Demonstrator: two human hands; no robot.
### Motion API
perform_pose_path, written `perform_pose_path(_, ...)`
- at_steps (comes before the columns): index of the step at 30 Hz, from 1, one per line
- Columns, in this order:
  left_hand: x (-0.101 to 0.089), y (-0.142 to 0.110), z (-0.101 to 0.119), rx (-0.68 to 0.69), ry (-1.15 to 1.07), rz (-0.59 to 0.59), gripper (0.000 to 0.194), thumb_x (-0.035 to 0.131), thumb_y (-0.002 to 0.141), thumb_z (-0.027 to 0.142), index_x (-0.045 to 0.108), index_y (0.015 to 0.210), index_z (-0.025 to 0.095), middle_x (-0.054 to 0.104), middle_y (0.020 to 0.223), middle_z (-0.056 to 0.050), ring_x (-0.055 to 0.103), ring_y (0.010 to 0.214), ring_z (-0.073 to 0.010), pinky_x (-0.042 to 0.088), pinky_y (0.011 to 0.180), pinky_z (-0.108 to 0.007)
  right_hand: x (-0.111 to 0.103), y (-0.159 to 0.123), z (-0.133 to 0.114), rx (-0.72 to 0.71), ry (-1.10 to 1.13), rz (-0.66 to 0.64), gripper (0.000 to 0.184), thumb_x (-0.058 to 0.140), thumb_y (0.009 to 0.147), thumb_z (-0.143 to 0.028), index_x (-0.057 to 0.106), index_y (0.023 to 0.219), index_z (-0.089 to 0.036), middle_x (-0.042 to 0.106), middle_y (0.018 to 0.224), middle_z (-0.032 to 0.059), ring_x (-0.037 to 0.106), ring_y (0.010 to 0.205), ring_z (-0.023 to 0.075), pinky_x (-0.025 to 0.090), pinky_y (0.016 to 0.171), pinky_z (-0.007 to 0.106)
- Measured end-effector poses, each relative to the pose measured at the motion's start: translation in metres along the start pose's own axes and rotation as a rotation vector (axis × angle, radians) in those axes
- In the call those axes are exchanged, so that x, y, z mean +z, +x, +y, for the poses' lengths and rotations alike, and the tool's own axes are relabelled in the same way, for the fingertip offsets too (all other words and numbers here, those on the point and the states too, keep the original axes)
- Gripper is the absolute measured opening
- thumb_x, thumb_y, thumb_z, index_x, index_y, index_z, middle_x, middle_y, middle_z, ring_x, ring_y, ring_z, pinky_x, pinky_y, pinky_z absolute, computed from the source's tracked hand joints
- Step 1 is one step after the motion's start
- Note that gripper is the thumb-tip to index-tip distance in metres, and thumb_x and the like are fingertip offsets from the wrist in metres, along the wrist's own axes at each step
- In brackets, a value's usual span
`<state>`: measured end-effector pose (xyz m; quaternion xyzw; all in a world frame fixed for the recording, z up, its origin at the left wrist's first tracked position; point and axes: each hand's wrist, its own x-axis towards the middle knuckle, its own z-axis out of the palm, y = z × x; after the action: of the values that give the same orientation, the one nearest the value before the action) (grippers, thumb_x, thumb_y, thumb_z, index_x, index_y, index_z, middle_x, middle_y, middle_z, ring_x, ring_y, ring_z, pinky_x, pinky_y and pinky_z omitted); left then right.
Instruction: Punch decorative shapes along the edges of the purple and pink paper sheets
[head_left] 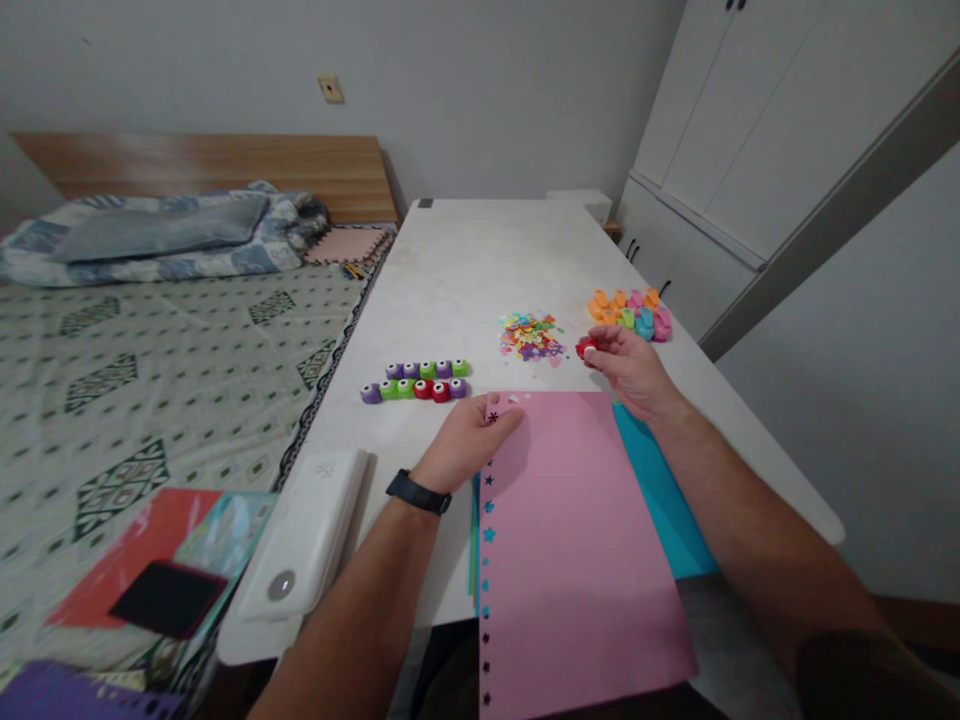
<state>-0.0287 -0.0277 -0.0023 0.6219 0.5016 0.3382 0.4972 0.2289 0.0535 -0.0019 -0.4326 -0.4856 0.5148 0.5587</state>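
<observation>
A pink sheet of paper [577, 540] with a row of small punched shapes down its left edge hangs over the near edge of the table. My left hand [480, 432] pinches its upper left corner, thumb on top. To the right, above the sheet, my right hand [626, 365] grips a small red craft punch [586, 349] between thumb and fingers, apart from the paper. Just left of it lies a pile of colourful paper cutouts [531, 336]. Blue paper [660, 490] shows from beneath the pink sheet.
Two rows of small purple, green and red punches [416, 382] stand left on the white table [487, 250]. Larger colourful punches [630, 312] cluster at right. A white laminator-like device [307, 540] lies at the left edge, beside a bed [187, 390] holding a dark tablet-like object [169, 598].
</observation>
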Motion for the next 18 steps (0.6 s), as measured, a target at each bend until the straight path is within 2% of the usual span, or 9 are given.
perform_pose_path(7,0.0,-0.0002,0.0,-0.002,-0.007,-0.009,0.036,0.057,0.091,0.049,0.071,0.099,0.016,0.074,0.092,-0.007,0.064,0.078,-0.019,0.047,0.065,-0.027,-0.0011,0.0006,0.0017,-0.005,-0.004,-0.008,0.042,0.086,0.065,-0.026,0.065,0.101,-0.023,0.072,0.096,0.0022,0.065,0.087,0.0167,0.051,0.08,0.033)
perform_pose_path(18,-0.0003,-0.0014,0.0017,0.015,0.004,-0.005,0.035,0.057,0.092,0.048,0.07,0.099,0.017,0.074,0.092,-0.005,0.065,0.075,-0.0177,0.047,0.064,-0.027,-0.0001,0.0003,-0.0013,-0.007,0.009,0.006,0.042,0.086,0.063,-0.024,0.064,0.099,-0.022,0.072,0.098,0.0029,0.066,0.09,0.0168,0.051,0.083,0.033)
